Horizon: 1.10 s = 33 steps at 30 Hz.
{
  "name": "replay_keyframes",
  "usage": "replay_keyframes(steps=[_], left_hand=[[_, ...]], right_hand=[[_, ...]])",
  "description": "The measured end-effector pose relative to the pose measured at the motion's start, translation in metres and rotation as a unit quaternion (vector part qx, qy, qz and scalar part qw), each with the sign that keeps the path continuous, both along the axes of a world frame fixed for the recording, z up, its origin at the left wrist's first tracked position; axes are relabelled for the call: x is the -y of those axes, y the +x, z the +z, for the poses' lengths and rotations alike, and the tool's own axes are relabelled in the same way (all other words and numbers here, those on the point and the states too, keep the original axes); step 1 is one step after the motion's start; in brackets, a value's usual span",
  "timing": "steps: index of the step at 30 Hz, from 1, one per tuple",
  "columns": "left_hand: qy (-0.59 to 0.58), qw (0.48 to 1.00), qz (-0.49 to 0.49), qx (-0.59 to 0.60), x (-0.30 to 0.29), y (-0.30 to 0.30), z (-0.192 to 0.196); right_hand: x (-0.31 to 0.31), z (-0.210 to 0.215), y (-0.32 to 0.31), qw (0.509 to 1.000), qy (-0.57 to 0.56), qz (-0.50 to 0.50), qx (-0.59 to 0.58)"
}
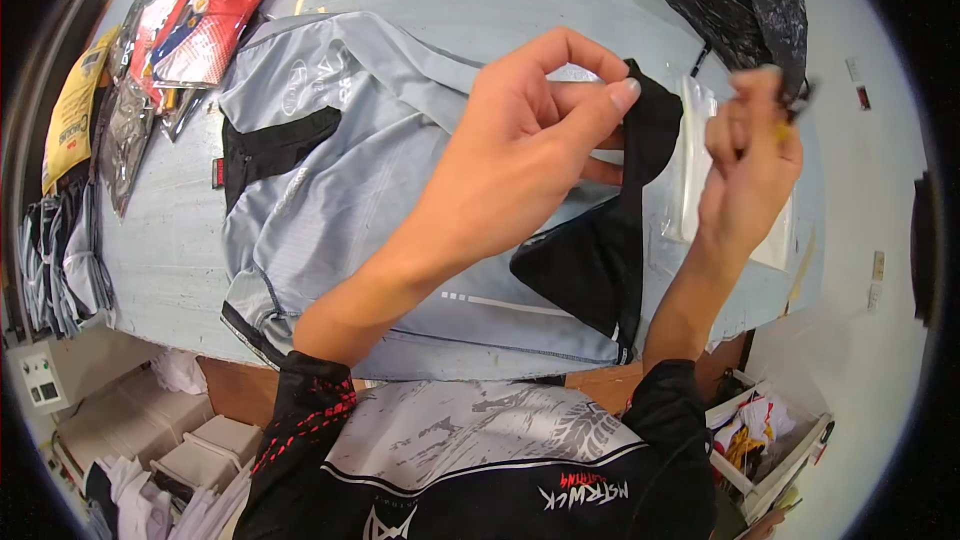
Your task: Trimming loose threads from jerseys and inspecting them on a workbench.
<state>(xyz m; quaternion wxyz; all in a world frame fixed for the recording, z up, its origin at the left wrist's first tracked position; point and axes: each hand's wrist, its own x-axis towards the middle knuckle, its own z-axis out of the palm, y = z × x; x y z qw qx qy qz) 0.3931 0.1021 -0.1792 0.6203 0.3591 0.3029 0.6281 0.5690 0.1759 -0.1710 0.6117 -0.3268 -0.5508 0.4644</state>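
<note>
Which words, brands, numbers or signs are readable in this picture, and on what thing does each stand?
Shirt worn by the person: white and red lettering, legible; wording not copied here.
Grey garment: white print at its upper left, not clearly readable.
Red tag at the garment's left edge: too small to read.
Yellow package: print too small to read.

Blk/gry shirt (480, 435), red-flecked slv (305, 405)
</note>
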Motion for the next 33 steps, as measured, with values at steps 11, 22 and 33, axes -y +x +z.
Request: replay_keyframes(steps=[11, 22, 33], left_hand=[[-0.014, 0.999, 0.002, 0.050, 0.003, 0.001, -0.003], [0.031, 0.996, -0.076, 0.043, 0.002, 0.005, -0.014], [0.146, 0.986, -0.062, -0.048, 0.027, 0.012, -0.009]], right_hand=[[0.028, 0.000, -0.027, 0.979, -0.015, 0.090, 0.180], [0.013, -0.004, -0.012, 0.976, 0.033, 0.136, 0.169], [-0.008, -0.011, 0.023, 0.957, -0.004, 0.153, 0.245]])
